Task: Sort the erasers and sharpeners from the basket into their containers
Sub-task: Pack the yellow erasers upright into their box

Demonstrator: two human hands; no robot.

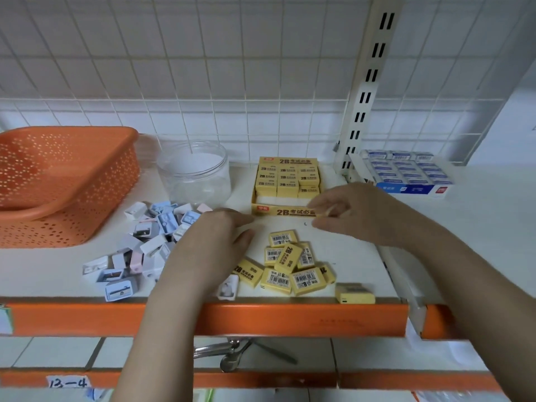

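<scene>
The right hand (352, 211) reached over the front of the yellow box (285, 211) and pinched a yellow eraser (320, 211) in its fingertips. The left hand (216, 242) lay flat with loose fingers, between the pile of sharpeners (150, 242) and the loose erasers (293, 264) on the shelf (362, 256).

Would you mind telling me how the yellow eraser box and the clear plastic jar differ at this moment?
The yellow eraser box is a low, opaque cardboard tray; the clear jar is round, taller and see-through. The box already holds neat rows of yellow erasers, while the jar looks empty. The box stands right of the jar. Both are open-topped and stand upright on the white shelf.
</scene>
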